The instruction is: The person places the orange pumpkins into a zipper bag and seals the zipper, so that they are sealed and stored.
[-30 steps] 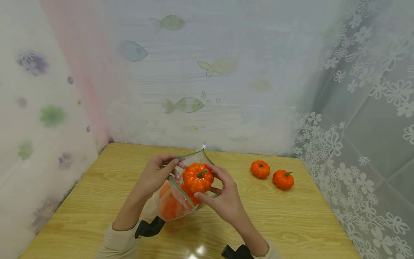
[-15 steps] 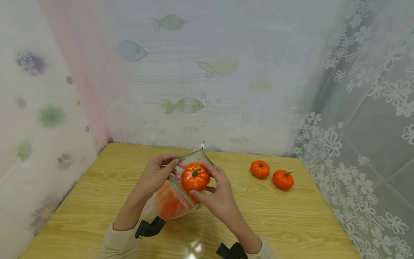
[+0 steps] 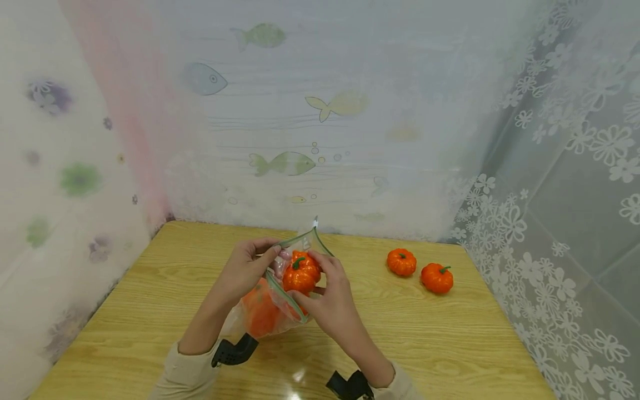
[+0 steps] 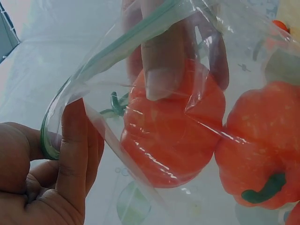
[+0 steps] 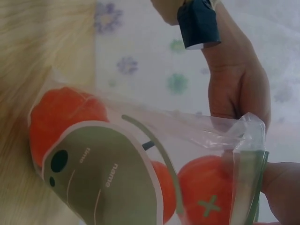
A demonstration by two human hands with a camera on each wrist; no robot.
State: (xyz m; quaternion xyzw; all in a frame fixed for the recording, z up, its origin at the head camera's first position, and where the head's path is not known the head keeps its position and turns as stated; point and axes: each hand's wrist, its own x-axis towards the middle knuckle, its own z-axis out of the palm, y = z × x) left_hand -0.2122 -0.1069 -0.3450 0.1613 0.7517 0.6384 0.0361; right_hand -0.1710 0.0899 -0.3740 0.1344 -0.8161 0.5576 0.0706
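Note:
A clear zip bag (image 3: 235, 326) with a green-edged mouth is tilted above the table, its mouth spread. My left hand (image 3: 247, 270) pinches the mouth's near-left edge between thumb and fingers. My right hand (image 3: 329, 294) holds a small orange toy pumpkin (image 3: 301, 274) with a green stem, inside the bag's mouth. Through the film in the left wrist view, the held pumpkin (image 4: 173, 136) appears beside another pumpkin (image 4: 258, 145) in the bag. The right wrist view shows the bag's green printed panel (image 5: 117, 173), with a pumpkin (image 5: 65, 117) behind the film at the bag's bottom.
Two more toy pumpkins, one at the left (image 3: 401, 262) and one at the right (image 3: 437, 278), sit on the wooden table (image 3: 450, 339) to the right of the bag. A fish-patterned backdrop (image 3: 400, 183) stands along the table's far edge.
My right hand has moved left and slightly deeper into the bag's mouth with the pumpkin, which tilts more leftward. My left hand stays on the bag's edge, and the two table pumpkins have not moved.

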